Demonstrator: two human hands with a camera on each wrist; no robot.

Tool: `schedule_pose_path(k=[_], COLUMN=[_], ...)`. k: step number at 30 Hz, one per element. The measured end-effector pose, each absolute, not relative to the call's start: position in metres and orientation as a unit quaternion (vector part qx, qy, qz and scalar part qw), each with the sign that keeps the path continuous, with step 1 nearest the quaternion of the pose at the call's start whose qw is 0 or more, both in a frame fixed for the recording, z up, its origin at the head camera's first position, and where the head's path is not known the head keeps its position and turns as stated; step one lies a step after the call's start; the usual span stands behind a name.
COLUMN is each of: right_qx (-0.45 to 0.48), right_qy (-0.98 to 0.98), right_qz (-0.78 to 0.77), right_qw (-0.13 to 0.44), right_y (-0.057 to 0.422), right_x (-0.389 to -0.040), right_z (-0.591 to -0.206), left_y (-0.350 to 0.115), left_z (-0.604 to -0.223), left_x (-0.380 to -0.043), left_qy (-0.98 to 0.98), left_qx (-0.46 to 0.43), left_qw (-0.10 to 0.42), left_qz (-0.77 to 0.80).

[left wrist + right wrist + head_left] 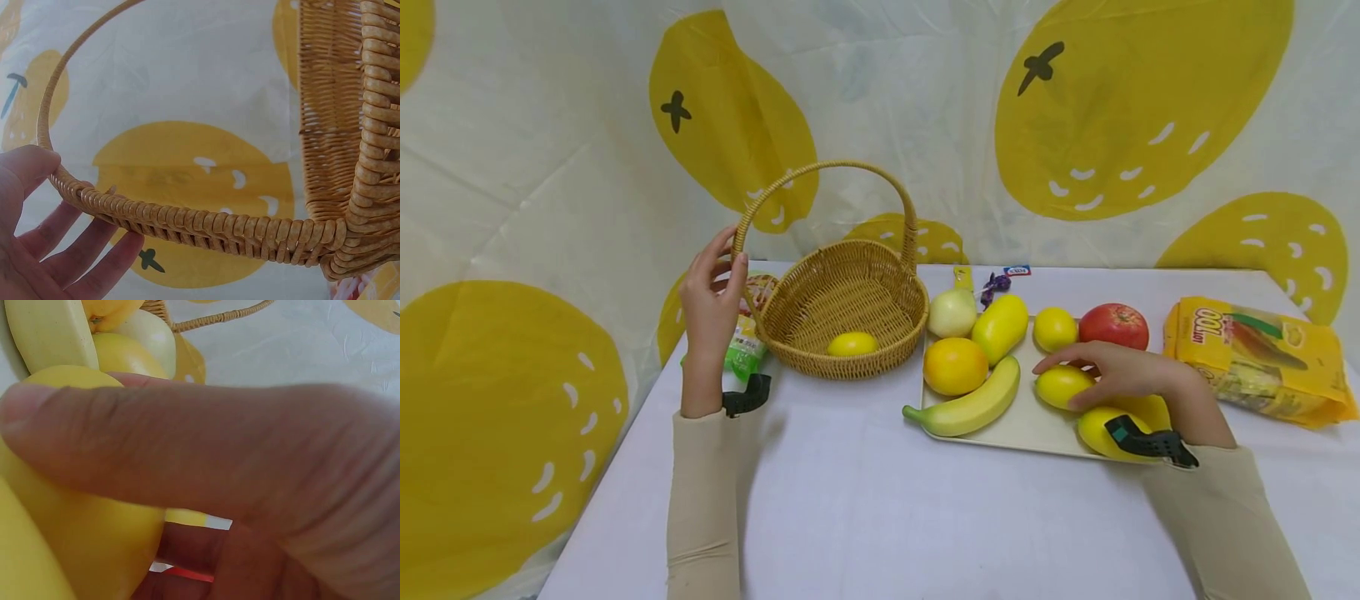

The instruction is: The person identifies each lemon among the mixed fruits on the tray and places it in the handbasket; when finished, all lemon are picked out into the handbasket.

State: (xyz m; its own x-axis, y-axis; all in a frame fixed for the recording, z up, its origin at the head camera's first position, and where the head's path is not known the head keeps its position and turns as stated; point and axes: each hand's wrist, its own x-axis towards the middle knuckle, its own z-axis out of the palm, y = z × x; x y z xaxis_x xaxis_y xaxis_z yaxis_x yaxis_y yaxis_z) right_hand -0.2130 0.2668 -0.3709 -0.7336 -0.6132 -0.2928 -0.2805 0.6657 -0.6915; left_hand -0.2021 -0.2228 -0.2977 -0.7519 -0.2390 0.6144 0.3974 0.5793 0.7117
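My left hand [709,292] grips the left side of the handle [853,164] of a wicker basket [887,361]. In the left wrist view the thumb and fingers lie on either side of the woven handle [206,220]. One lemon [852,343] lies inside the basket. Over the beige tray [1000,432], my right hand [1127,371] grips another lemon [1062,388], thumb on the near side and fingers across the top. More yellow fruit [1112,433] sits under the right wrist, partly covered by it. In the right wrist view the thumb hides much of the gripped lemon [106,537].
The tray also bears a banana [973,408], an orange [956,367], a pale round onion [952,313], a mango [1002,327], a yellow fruit [1055,330] and a red pomegranate [1114,325]. A yellow snack bag [1255,358] lies right; a green packet [745,350] left; wrapped candy [996,285] behind.
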Motion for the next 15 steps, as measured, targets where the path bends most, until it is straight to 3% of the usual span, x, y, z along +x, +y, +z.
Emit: schedule_pose_path(k=[7,15], right_qx=[-0.266,-0.346], right_qy=[0.882,0.862], right_qz=[-0.307,-0.345], right_qw=[0.238,0.134], right_y=[0.2661,0.2593], right_x=[-0.2126,-0.2126], right_z=[-0.3714,-0.3675], left_y=[-0.2222,-0.2247], left_z=[-0.2981,-0.3004], left_x=[-0.1998,-0.2046], left_qy=[-0.819,-0.819], left_qx=[-0.048,-0.050], left_qw=[0.352,0.355], left_qz=[-0.450,-0.448])
